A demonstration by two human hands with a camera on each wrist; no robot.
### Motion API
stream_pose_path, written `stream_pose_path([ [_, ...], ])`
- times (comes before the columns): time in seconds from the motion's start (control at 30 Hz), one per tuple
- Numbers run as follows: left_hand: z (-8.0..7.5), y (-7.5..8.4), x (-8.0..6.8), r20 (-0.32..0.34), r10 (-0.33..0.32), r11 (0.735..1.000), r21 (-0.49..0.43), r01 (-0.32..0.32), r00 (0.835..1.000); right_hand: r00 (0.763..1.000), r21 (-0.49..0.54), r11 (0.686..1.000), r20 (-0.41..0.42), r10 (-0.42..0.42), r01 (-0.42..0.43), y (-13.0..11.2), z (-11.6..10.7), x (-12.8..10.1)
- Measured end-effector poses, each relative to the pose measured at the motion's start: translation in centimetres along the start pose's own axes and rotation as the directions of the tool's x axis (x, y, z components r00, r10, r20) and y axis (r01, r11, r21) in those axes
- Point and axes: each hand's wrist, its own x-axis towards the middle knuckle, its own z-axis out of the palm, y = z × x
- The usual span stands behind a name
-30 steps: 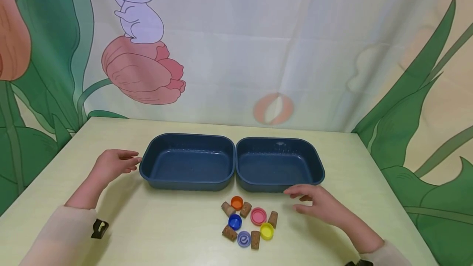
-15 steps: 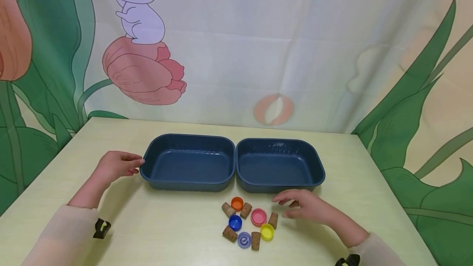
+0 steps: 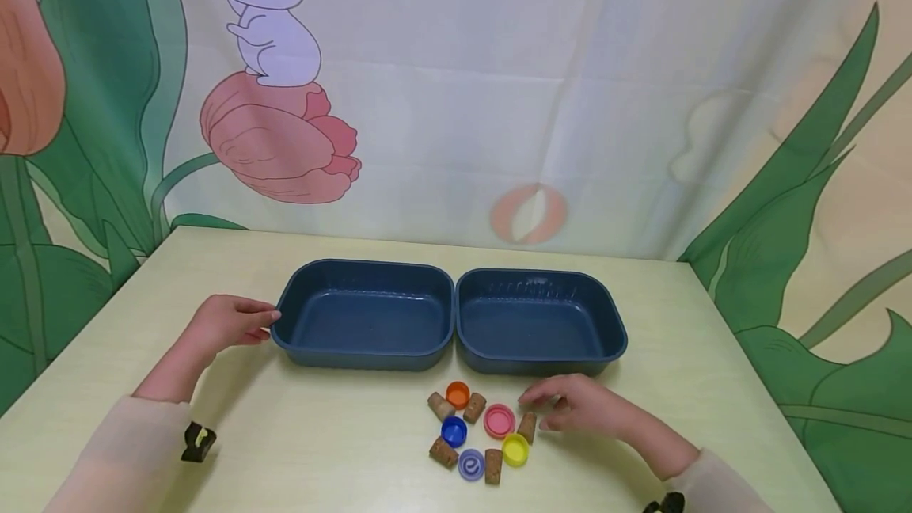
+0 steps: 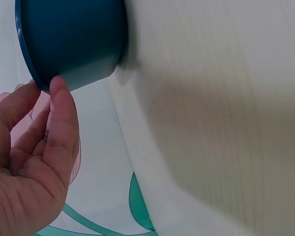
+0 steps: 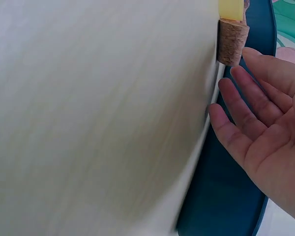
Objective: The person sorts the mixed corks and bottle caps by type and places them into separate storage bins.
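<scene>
At the left end of the left dark blue tray (image 3: pixel 370 359), my left hand (image 3: pixel 226 321) pinches the rim between thumb and finger. In the left wrist view, the thumb of my left hand (image 4: pixel 39 147) overlaps the outer wall of the tray (image 4: pixel 78 44). My right hand (image 3: pixel 584 404) reaches in from the right with fingers loosely bent and nothing in them. Right beside its fingertips stands a tapered cork (image 3: pixel 527 427). In the right wrist view, the thumb and fingers of my right hand (image 5: pixel 265 118) are parted close to that cork (image 5: pixel 232 43).
A second blue tray (image 3: pixel 541 366) adjoins the first. In front lie several more corks (image 3: pixel 493 466) and bottle caps: orange (image 3: pixel 457 395), blue (image 3: pixel 454 431), pink (image 3: pixel 499 421), yellow (image 3: pixel 515 450) and purple (image 3: pixel 471 465). A printed curtain (image 3: pixel 442 141) hangs behind the table (image 3: pixel 321 442).
My right hand has moved left and nearer, from the right tray's front edge to the cork. My left hand has moved slightly right onto the left tray's rim. Caps and corks stay put.
</scene>
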Motion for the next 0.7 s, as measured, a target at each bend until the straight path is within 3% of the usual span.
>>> stream_pose_path([
  [0.1, 0.0, -0.4, 0.2, 0.032, -0.005, 0.995, -0.103, 0.009, 0.999, 1.000, -0.006, 1.000, 0.007, -0.002, 0.002, -0.1, 0.1, 0.1],
  [0.23, -0.1, -0.8, 0.4, 0.091, -0.028, 0.966, -0.253, 0.051, 0.995, 1.000, -0.014, 1.000, 0.009, -0.009, 0.009, -0.1, 0.1, 0.2],
  [0.47, -0.5, -1.4, 0.6, 0.201, -0.106, 0.878, -0.441, 0.186, 0.974, 1.000, -0.010, 1.000, 0.017, -0.018, 0.018, 0.6, 0.1, 0.6],
  [0.6, -0.6, -1.6, 0.8, 0.243, -0.108, 0.825, -0.520, 0.223, 0.964, 0.999, -0.005, 1.000, 0.031, -0.013, 0.013, 1.0, 0.2, 0.9],
  [0.7, -0.6, -1.6, 1.0, 0.257, -0.106, 0.805, -0.544, 0.234, 0.961, 0.999, -0.008, 1.000, 0.037, -0.011, 0.012, 1.1, 0.2, 1.1],
])
